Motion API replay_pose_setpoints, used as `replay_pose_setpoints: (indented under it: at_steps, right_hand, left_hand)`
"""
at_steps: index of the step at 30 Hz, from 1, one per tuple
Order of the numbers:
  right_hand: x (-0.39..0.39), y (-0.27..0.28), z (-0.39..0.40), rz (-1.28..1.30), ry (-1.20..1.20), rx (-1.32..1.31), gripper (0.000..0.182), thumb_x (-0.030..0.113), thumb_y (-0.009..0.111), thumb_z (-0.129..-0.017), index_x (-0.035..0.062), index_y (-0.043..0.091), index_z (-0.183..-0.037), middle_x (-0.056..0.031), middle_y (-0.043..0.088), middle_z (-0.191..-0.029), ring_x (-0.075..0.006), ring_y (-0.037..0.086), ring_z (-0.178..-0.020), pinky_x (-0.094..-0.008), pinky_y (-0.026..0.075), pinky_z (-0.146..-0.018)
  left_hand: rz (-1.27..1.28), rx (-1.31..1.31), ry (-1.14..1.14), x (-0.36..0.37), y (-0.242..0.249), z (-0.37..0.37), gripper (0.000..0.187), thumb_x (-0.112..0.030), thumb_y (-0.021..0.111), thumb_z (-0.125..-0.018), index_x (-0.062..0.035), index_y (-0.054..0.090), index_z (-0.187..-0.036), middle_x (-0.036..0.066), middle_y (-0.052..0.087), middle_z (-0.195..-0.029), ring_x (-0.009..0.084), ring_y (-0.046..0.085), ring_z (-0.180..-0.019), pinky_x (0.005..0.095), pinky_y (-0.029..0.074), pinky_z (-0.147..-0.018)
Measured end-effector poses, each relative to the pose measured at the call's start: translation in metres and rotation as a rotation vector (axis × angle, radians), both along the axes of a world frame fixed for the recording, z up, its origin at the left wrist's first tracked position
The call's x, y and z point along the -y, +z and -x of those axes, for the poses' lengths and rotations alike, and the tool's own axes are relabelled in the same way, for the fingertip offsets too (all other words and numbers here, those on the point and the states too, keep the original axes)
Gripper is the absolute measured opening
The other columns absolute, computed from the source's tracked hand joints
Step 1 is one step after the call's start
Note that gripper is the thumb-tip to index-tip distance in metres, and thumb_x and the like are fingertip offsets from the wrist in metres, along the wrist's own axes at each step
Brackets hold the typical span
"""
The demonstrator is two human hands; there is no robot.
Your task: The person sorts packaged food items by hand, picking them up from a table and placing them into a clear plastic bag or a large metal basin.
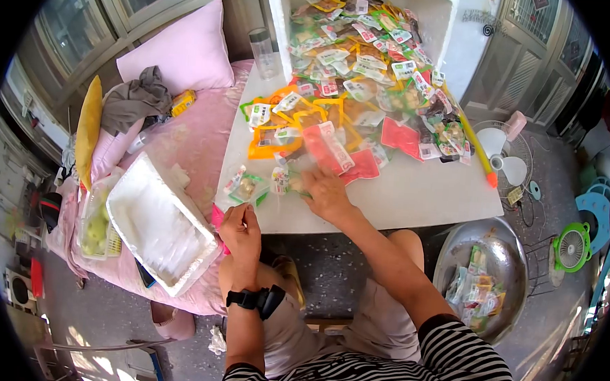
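Note:
My left hand (241, 233) is at the table's front-left edge, its fingers curled into a pinch. What they hold, if anything, I cannot make out; something pink (217, 217) shows beside it. Just beyond lies a small clear snack packet (248, 185) with a green edge and white label. My right hand (329, 194) is over the table with its fingers bent onto another small clear-and-green snack packet (293, 181). Past my right hand, red packets (399, 137) and orange-edged packets (276, 142) lie in a loose spread on the white table (429, 197).
A white foam box (448, 25) lies tipped at the back, packets spilling out. Left, an empty-looking foam box (155, 214) sits on a pink bed beside a fruit basket (96, 231). A metal basin (514, 270) with several packets stands right. A clear cup (263, 50) stands back left.

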State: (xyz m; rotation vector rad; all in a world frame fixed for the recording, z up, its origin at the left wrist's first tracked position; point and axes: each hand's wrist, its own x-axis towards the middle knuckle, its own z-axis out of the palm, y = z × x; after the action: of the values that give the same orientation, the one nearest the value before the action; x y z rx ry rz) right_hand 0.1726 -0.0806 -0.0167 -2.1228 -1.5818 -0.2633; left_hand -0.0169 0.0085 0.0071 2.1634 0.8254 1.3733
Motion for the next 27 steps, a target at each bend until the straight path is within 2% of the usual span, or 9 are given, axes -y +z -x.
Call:
replay_pose_setpoints:
  at_steps: [3,6,9,12,14,18,20,24,27]
  right_hand:
    - [0.002,0.004,-0.002,-0.015,-0.008,-0.141,0.029,0.019,0.071,-0.073,0.0011,0.058,-0.093,-0.0143,0.061,-0.1,-0.031,0.055,-0.096,-0.0387,0.045,-0.084]
    - [0.02,0.025,-0.002,-0.123,-0.081,-0.515,0.02,0.017,0.069,-0.078,0.0014,0.061,-0.088,-0.0086,0.063,-0.091,-0.0229,0.059,-0.084,-0.0367,0.047,-0.078]
    - [0.03,0.02,-0.014,-0.378,0.194,-1.179,0.018,0.017,0.068,-0.082,0.0017,0.064,-0.089,-0.0006,0.064,-0.086,-0.0137,0.059,-0.075,-0.0327,0.048,-0.069]
    - [0.039,0.04,-0.002,-0.601,0.261,-1.48,0.019,0.017,0.067,-0.085,0.0018,0.065,-0.095,0.0037,0.063,-0.084,-0.0077,0.057,-0.075,-0.0278,0.048,-0.066]
    - [0.043,0.035,-0.005,-0.509,0.27,-1.494,0.018,0.016,0.068,-0.083,0.0025,0.065,-0.095,0.0003,0.064,-0.089,-0.0088,0.059,-0.077,-0.0257,0.049,-0.066]
    - [0.05,0.021,-0.019,-0.158,0.209,-1.5,0.027,0.015,0.071,-0.08,0.0032,0.062,-0.103,-0.0053,0.065,-0.095,-0.012,0.063,-0.083,-0.0244,0.052,-0.065]
    - [0.053,0.024,-0.011,-0.229,0.25,-1.561,0.037,0.016,0.073,-0.078,0.0034,0.058,-0.11,-0.0068,0.064,-0.098,-0.0135,0.064,-0.083,-0.0255,0.054,-0.063]
    - [0.055,0.029,0.017,-0.19,0.282,-1.663,0.051,0.018,0.074,-0.077,0.004,0.05,-0.12,-0.0077,0.064,-0.098,-0.0148,0.064,-0.08,-0.0272,0.055,-0.061]
    - [0.05,0.019,0.025,-0.119,0.293,-1.736,0.05,0.031,0.07,-0.082,0.0048,0.052,-0.12,-0.0079,0.063,-0.101,-0.0144,0.064,-0.078,-0.0263,0.055,-0.063]
  left_hand:
    - [0.001,0.015,-0.024,-0.002,-0.002,-0.001,0.008,0.0,0.06,-0.079,0.0027,0.065,-0.085,0.016,0.057,-0.067,0.0282,0.053,-0.055,0.0359,0.04,-0.051]
    - [0.021,-0.016,-0.042,0.001,-0.001,-0.003,0.007,0.0,0.06,-0.079,0.0028,0.064,-0.084,0.016,0.056,-0.066,0.0275,0.053,-0.054,0.0354,0.04,-0.051]
    - [0.011,-0.044,-0.054,0.003,-0.001,-0.005,0.006,0.0,0.06,-0.078,0.0026,0.064,-0.083,0.016,0.056,-0.065,0.0272,0.053,-0.053,0.0354,0.04,-0.051]
    - [0.021,-0.065,-0.089,0.003,-0.003,-0.008,0.006,-0.001,0.061,-0.079,0.0026,0.064,-0.083,0.015,0.057,-0.066,0.0245,0.052,-0.053,0.0337,0.041,-0.051]
    - [0.016,-0.076,-0.106,0.001,-0.01,-0.01,0.007,-0.002,0.061,-0.08,0.0033,0.064,-0.084,0.014,0.058,-0.066,0.0187,0.051,-0.052,0.0304,0.04,-0.051]
    - [-0.001,-0.082,-0.125,0.003,-0.011,-0.011,0.007,-0.002,0.061,-0.078,0.0028,0.064,-0.083,0.015,0.059,-0.067,0.0223,0.053,-0.054,0.0324,0.042,-0.051]
    - [0.031,-0.097,-0.126,0.006,-0.009,-0.012,0.006,-0.001,0.061,-0.077,0.0013,0.064,-0.082,0.017,0.06,-0.069,0.0297,0.057,-0.056,0.0364,0.044,-0.051]
    - [0.034,-0.083,-0.128,0.009,-0.007,-0.014,0.007,-0.001,0.062,-0.076,0.0022,0.064,-0.082,0.017,0.06,-0.069,0.0298,0.057,-0.055,0.0367,0.044,-0.052]
    - [0.051,-0.084,-0.155,0.01,-0.007,-0.015,0.009,-0.001,0.063,-0.075,0.0022,0.064,-0.084,0.017,0.061,-0.07,0.0303,0.058,-0.057,0.0372,0.045,-0.053]
